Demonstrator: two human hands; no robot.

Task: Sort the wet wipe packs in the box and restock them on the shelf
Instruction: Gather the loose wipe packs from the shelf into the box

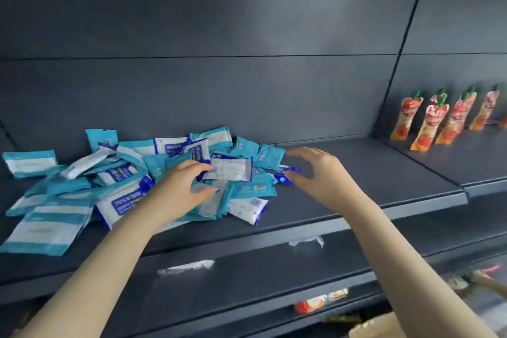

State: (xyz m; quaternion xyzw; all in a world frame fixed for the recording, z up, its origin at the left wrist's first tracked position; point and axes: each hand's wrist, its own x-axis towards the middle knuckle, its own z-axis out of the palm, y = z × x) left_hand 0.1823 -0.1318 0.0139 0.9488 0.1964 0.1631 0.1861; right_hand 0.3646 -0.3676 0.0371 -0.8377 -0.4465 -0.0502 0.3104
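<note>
A loose pile of wet wipe packs [129, 175] lies on the left half of a dark grey shelf [370, 173]. Some packs are teal and white, others white with blue print reading 75%. My left hand [178, 189] is on the middle of the pile with its fingers spread, the fingertips touching a white pack with blue edges [233, 170]. My right hand [321, 173] hovers at the pile's right edge, fingers apart, its thumb beside a blue-edged pack [284, 177]. No pack is clearly gripped by either hand.
Red and orange spouted pouches [430, 123] stand in a row on the neighbouring shelf section to the right. Scraps of clear plastic [186, 266] lie on the shelf below. Something cardboard-coloured [375, 324] shows at the bottom right. The shelf's right half is bare.
</note>
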